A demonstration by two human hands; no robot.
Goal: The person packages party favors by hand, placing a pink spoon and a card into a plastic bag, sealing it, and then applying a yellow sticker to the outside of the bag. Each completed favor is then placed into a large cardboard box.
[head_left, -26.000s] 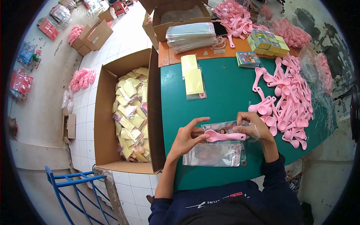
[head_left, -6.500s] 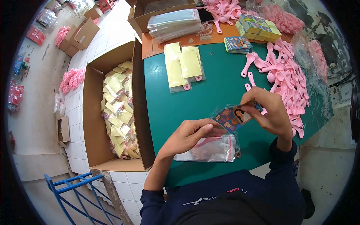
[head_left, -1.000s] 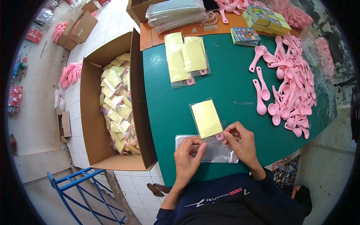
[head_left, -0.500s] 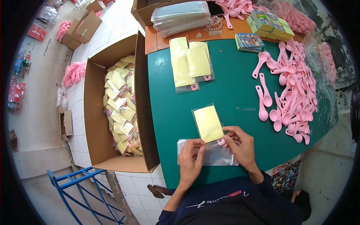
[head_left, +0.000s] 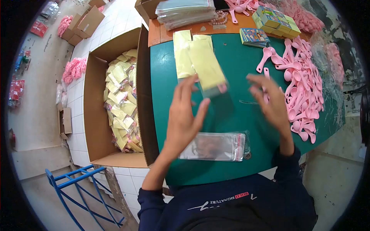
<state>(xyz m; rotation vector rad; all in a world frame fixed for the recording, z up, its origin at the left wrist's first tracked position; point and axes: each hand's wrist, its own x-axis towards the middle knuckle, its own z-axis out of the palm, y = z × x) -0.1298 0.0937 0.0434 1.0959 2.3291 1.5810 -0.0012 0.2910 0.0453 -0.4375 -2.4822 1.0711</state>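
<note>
My left hand (head_left: 184, 115) has its thumb and fingers apart, just below two overlapping clear packets with yellow cards. The slightly blurred right-hand packet (head_left: 208, 63) shows a bit of pink at its lower end; the other packet (head_left: 182, 57) lies to its left. Over the green table, my right hand (head_left: 273, 102) is smeared by motion, fingers spread around a pink spoon (head_left: 266, 73) that it partly hides. I see no grip on it. Close to my body lies a stack of clear plastic bags (head_left: 219, 147).
Many pink spoons (head_left: 298, 90) are heaped on the right of the green table (head_left: 173, 165). Printed cards (head_left: 254, 36) lie at the back, near more bags (head_left: 185, 13). A cardboard box (head_left: 94, 111) of filled packets stands left, a blue metal frame (head_left: 77, 179) below it.
The packet that was between my hands is now up with the others at the back. My left hand has moved up; my right has gone up and right to the spoons.
</note>
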